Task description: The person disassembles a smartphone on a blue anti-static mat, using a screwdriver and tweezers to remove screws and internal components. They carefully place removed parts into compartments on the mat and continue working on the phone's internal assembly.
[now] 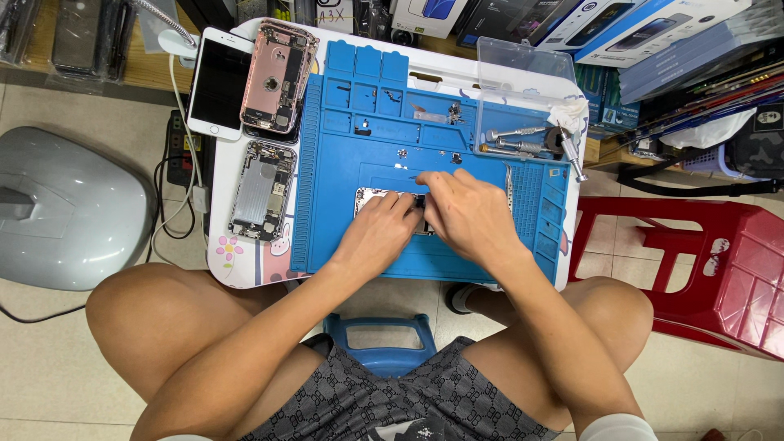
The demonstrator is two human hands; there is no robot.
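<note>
Left hand (382, 230): rests on the left part of the phone chassis (371, 198); fingers curled down onto it, pressing it to the mat. Exact grip cannot be told.
Right hand (467, 214): lies over the right part of the chassis; fingers bent, tips close together at its upper edge. Whether they pinch a small part or tool cannot be told.
Chassis: flat in the middle recess of the blue mat (343, 220), mostly covered by both hands; only its upper left corner shows.
Mat: lies on the small white table (237, 269); small screws and parts sit in its upper compartments.
Left of mat: one opened phone body (263, 190) near the table edge; above it a pink opened body (278, 77); beside that a white phone (219, 83), screen up.
Right of mat: screwdrivers (523, 139) lie in a group; clear plastic box (523, 82) just behind them.
Floor, right: red stool (702, 269).
Floor, left: grey domed casing (65, 208).
</note>
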